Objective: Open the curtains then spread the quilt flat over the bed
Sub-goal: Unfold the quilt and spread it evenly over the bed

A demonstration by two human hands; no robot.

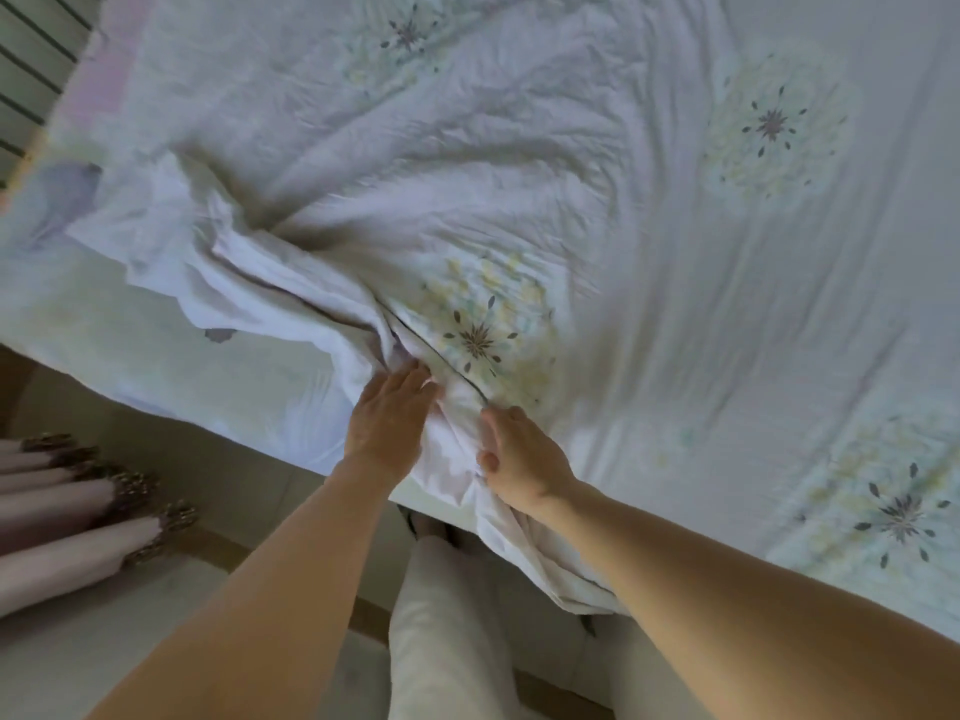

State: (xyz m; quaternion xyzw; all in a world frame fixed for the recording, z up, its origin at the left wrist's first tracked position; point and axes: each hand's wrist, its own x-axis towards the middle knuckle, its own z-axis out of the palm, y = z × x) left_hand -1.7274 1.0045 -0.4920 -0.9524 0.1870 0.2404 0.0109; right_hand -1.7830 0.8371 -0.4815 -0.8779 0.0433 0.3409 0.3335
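Quilt bunched at bed edge; L hand flat, R hand round fold.

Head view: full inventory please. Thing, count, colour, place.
quilt: one, white with four flower prints in view, covers most of the bed, bunched at the near edge
bed: one, pale sheet with a faint print, uncovered at the left
curtain: one bunch of folds, pink with dark gilt trim, lower left
slatted panel: one, white with dark lines, top left corner
floor: beige, along the bottom
trouser leg: one, white, bottom centre
left hand: bare, fingers laid into the quilt fold
right hand: bare, grips the bunched quilt edge
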